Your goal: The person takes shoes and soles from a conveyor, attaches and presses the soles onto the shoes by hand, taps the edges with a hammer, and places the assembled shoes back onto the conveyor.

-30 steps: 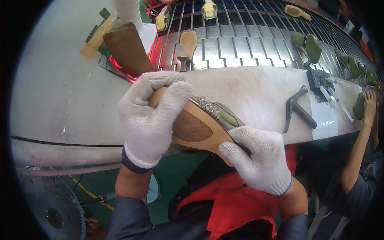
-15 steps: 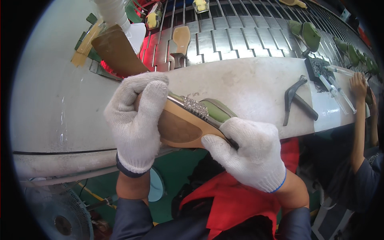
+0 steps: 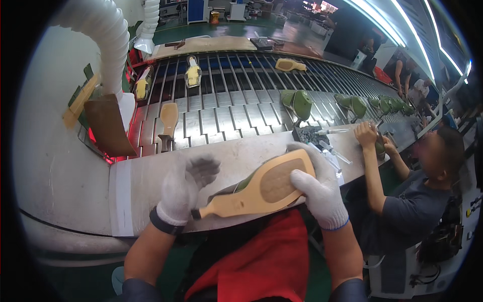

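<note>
A shoe with a tan sole (image 3: 236,204) is held in front of me, its underside turned up. A brown oval patch covers the forepart, and a small dark tip marks the narrow heel end at the left. Part of a green upper or last (image 3: 237,187) peeks out behind the sole's far edge. My white-gloved right hand (image 3: 318,189) grips the toe end, thumb on the sole and fingers behind it. Next to the heel end, my white-gloved left hand (image 3: 183,183) is open and holds nothing, its fingers stretched and slightly blurred. The shoe's top side is hidden.
Beyond the pale bench (image 3: 128,189) runs a metal roller conveyor (image 3: 221,116) carrying green shoe lasts (image 3: 298,104) and tan soles (image 3: 169,118). Syringes (image 3: 334,151) lie by a dark block (image 3: 308,135). A co-worker (image 3: 410,196) handles something at the right. A white hose (image 3: 113,45) hangs left.
My view has lifted toward the conveyor. The shoe has turned so its sole faces up and its toe points right. My left hand has let go; my right hand has moved to the toe end.
</note>
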`<state>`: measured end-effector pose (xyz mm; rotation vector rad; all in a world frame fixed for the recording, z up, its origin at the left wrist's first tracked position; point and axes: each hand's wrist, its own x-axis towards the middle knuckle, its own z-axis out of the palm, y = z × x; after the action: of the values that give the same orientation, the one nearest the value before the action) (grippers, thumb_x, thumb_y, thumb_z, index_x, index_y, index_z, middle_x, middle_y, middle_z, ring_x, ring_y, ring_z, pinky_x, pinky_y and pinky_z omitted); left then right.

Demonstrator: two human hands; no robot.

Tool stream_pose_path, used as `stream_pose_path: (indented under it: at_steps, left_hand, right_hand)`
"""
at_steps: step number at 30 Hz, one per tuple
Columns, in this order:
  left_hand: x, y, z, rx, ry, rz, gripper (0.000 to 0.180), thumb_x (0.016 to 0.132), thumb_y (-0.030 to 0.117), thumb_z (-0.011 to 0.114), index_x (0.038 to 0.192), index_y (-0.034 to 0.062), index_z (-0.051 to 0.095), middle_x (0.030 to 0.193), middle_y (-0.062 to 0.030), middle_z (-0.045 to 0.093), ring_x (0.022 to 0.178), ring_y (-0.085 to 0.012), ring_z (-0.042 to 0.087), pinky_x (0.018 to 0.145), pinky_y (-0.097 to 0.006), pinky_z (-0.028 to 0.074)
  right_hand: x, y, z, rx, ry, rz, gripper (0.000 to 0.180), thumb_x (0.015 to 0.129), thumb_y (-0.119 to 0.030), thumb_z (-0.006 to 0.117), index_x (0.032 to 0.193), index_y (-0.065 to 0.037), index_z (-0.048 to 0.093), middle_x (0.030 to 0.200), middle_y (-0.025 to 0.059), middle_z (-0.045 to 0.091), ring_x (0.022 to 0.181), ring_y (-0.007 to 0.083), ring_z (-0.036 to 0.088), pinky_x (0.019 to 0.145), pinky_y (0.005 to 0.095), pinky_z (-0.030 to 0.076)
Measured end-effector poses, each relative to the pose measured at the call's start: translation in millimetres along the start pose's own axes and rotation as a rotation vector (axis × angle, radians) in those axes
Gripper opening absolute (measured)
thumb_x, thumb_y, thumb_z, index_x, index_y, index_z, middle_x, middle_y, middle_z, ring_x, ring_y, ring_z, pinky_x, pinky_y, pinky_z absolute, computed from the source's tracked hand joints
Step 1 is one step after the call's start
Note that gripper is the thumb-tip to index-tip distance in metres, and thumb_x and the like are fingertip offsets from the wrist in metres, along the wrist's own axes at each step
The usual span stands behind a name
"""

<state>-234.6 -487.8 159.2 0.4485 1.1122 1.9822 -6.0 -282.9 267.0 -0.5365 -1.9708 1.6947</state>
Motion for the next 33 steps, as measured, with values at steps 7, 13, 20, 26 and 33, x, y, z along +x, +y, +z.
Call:
stream_pose_path:
  at_steps: [7, 13, 20, 26, 33]
  left_hand:
    - [6, -52, -11, 0.557, 0.270, 0.471, 0.064, 0.124, 0.043, 0.028, 0.121, -0.0030, 0.073, 0.111, -0.0141, 0.076, 0.107, -0.0247, 0.073, 0.099, -0.041, 0.057]
    - [21, -9, 6, 0.563, -0.204, 0.493, 0.066, 0.121, 0.049, 0.038, 0.107, -0.0020, 0.077, 0.099, -0.0149, 0.076, 0.096, -0.0253, 0.073, 0.090, -0.037, 0.058]
    - [28, -5, 21, 0.731, -0.290, 0.641, 0.076, 0.118, 0.058, 0.033, 0.106, -0.0030, 0.077, 0.100, -0.0179, 0.074, 0.096, -0.0331, 0.071, 0.090, -0.044, 0.055]
    - [22, 0, 12, 0.810, -0.409, 0.716, 0.086, 0.117, 0.067, 0.026, 0.108, -0.0006, 0.078, 0.106, -0.0183, 0.074, 0.095, -0.0298, 0.071, 0.095, -0.042, 0.054]
    - [22, -16, -6, 0.537, -0.346, 0.425, 0.105, 0.111, 0.079, 0.012, 0.114, -0.0032, 0.077, 0.118, -0.0166, 0.070, 0.108, -0.0246, 0.070, 0.099, -0.038, 0.055]
  right_hand:
    - [-101, 96, 57, 0.826, 0.170, 0.347, 0.053, 0.101, -0.009, 0.067, 0.148, 0.003, 0.047, 0.137, 0.0233, 0.067, 0.109, 0.0363, 0.078, 0.081, 0.0483, 0.073]
    - [-76, 87, 64, -0.476, -0.042, -0.118, 0.059, 0.091, -0.019, 0.090, 0.140, 0.001, 0.065, 0.105, 0.0134, 0.075, 0.093, 0.0226, 0.077, 0.077, 0.0347, 0.063]
    - [14, 33, 80, -0.586, -0.227, -0.554, 0.046, 0.085, -0.007, 0.089, 0.128, -0.002, 0.074, 0.091, 0.0126, 0.073, 0.073, 0.0232, 0.072, 0.066, 0.0353, 0.058]
    - [-10, 19, 77, -0.780, -0.296, -0.707, 0.055, 0.073, -0.009, 0.090, 0.125, -0.002, 0.073, 0.099, 0.0108, 0.076, 0.081, 0.0298, 0.075, 0.070, 0.0401, 0.061]
    - [-19, 13, 86, -0.842, -0.301, -0.729, 0.054, 0.076, -0.010, 0.088, 0.127, 0.002, 0.075, 0.106, 0.0150, 0.078, 0.084, 0.0306, 0.077, 0.072, 0.0419, 0.062]
